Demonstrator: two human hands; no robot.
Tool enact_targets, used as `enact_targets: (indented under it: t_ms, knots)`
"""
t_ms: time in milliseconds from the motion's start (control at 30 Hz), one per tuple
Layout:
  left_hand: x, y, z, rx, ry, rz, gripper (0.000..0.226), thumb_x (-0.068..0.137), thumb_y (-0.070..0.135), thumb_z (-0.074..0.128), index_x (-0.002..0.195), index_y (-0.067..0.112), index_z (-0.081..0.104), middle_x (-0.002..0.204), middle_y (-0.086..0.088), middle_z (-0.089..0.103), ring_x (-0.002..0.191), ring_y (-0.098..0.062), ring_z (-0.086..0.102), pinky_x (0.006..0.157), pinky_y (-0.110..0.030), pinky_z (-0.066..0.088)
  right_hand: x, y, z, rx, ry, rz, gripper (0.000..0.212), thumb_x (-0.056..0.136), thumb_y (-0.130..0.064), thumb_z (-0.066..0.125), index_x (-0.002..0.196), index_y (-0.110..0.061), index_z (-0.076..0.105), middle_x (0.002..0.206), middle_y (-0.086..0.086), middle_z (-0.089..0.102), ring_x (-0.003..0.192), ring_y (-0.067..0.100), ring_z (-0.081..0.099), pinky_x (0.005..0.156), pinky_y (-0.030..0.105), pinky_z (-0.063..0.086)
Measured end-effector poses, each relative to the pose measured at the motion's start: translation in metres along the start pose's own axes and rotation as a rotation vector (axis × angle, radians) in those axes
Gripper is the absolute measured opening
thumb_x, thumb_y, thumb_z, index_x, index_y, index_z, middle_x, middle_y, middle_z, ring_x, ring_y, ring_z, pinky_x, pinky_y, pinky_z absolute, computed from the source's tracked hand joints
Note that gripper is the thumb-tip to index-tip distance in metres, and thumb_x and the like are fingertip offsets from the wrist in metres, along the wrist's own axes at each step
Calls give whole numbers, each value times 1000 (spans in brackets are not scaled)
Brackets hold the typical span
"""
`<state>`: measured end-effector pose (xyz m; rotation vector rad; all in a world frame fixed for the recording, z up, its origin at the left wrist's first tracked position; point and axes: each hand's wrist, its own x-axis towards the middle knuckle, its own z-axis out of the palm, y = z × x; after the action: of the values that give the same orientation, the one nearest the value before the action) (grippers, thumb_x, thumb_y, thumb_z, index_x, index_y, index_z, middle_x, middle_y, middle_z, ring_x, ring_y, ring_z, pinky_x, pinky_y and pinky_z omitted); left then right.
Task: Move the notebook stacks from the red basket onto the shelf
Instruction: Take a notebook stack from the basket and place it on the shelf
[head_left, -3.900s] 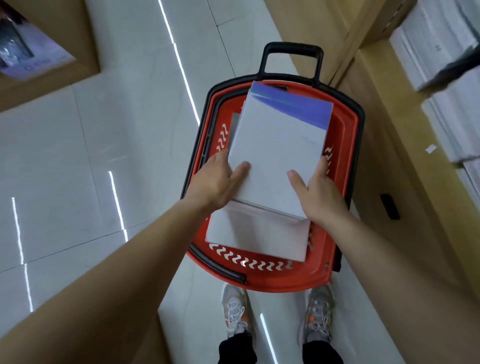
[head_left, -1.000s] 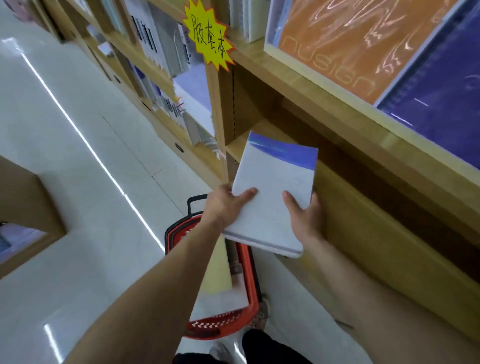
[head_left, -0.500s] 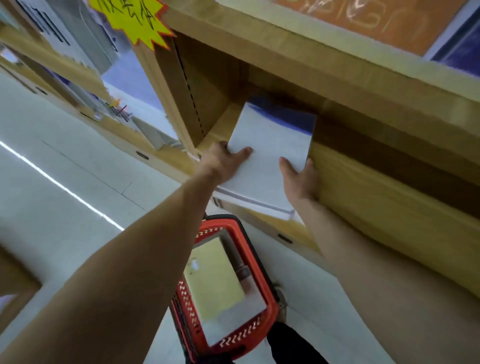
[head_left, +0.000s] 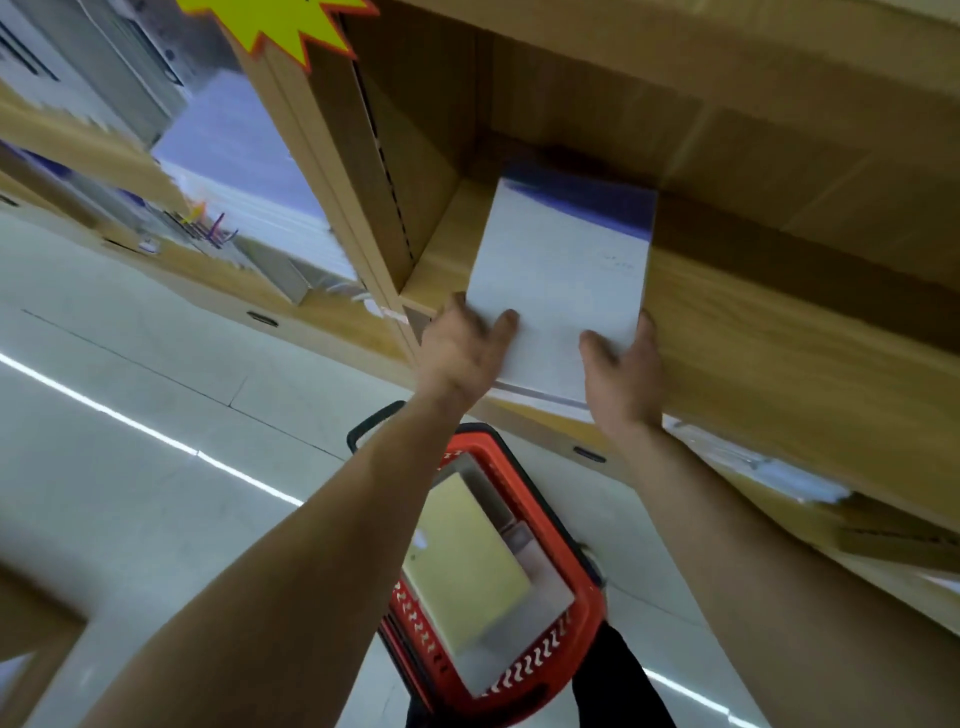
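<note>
Now notebook stack (head_left: 563, 280) between fingers (head_left: 506, 325).

This looks like a stationery shop or bookshop. Long wooden shelves (head_left: 779, 322) run along a pale tiled floor (head_left: 130, 441), and the bays further down the aisle hold rows of what seem to be notebooks (head_left: 244, 171) (motion blur makes them hard to read). A yellow starburst price tag (head_left: 280, 26) is fixed to a shelf upright, and a red shopping basket (head_left: 587, 618) with a black handle stands on the floor.
</note>
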<state>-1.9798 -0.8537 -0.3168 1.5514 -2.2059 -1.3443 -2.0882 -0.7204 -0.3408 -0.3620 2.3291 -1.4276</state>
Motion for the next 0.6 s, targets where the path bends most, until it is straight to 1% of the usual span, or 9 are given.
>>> enact_targets:
  t_ms: [33, 133, 233, 333, 367, 433, 500, 533, 600]
  knots:
    - [2, 1, 0, -33, 4, 1, 56, 87, 60, 61, 121, 15, 56, 111, -6, 68, 103, -29, 65, 89, -46, 56, 2, -1, 3, 22, 14, -2, 60, 92, -23, 64, 147, -13, 43, 120, -2, 65, 101, 14, 67, 80, 24, 57]
    - [17, 5, -6, -138, -4, -4, 52, 85, 56, 66, 121, 20, 58, 112, -2, 70, 101, -24, 68, 89, -44, 58, 10, -4, 14, 52, 42, -20, 60, 92, -21, 65, 147, -14, 44, 118, -5, 66, 99, 12, 68, 80, 24, 58]
    - [41, 13, -17, -88, 7, 33, 48, 89, 49, 67, 125, 19, 56, 114, 0, 67, 102, -22, 67, 91, -42, 57, 25, -13, 30, 75, 78, -52, 56, 91, -20, 66, 143, -11, 47, 110, -7, 65, 95, 12, 68, 79, 26, 59]
    - [62, 26, -26, -49, -40, 60, 42, 93, 44, 67, 125, 21, 51, 106, 6, 60, 96, -17, 61, 85, -33, 52, 47, -24, 42, 94, 102, -66, 51, 91, -18, 67, 139, -12, 51, 110, -7, 65, 93, 8, 65, 78, 20, 55]
    - [67, 28, -29, -42, -63, 61, 44, 93, 44, 66, 128, 22, 50, 105, 7, 57, 95, -15, 58, 84, -31, 50, 54, -25, 44, 95, 100, -66, 50, 92, -19, 68, 139, -14, 51, 110, -8, 64, 90, 5, 63, 77, 17, 53]
    - [70, 27, -30, -39, -87, 65, 50, 93, 49, 64, 132, 22, 48, 109, 7, 57, 96, -15, 58, 89, -34, 51, 60, -24, 43, 101, 65, -51, 49, 93, -19, 66, 139, -19, 49, 106, -17, 61, 82, -6, 60, 69, 6, 49]
    - [63, 17, -26, -79, -45, 59, 53, 92, 52, 63, 134, 23, 48, 114, 6, 60, 104, -19, 62, 94, -38, 53, 58, -16, 40, 101, 25, -37, 49, 95, -19, 64, 141, -22, 46, 105, -18, 59, 80, -12, 58, 60, 1, 45]
    - [57, 11, -23, -98, 5, 55, 54, 92, 53, 63, 134, 22, 49, 114, 6, 61, 106, -19, 63, 95, -37, 52, 55, -12, 40, 92, 15, -35, 49, 96, -22, 63, 142, -23, 45, 107, -19, 58, 82, -12, 57, 60, 1, 44]
    - [44, -1, -18, -96, 81, 48, 58, 92, 57, 61, 133, 18, 50, 110, 7, 58, 104, -16, 60, 92, -33, 49, 47, -9, 39, 52, 13, -61, 53, 98, -28, 62, 146, -23, 42, 113, -18, 58, 86, -9, 58, 64, 3, 45]
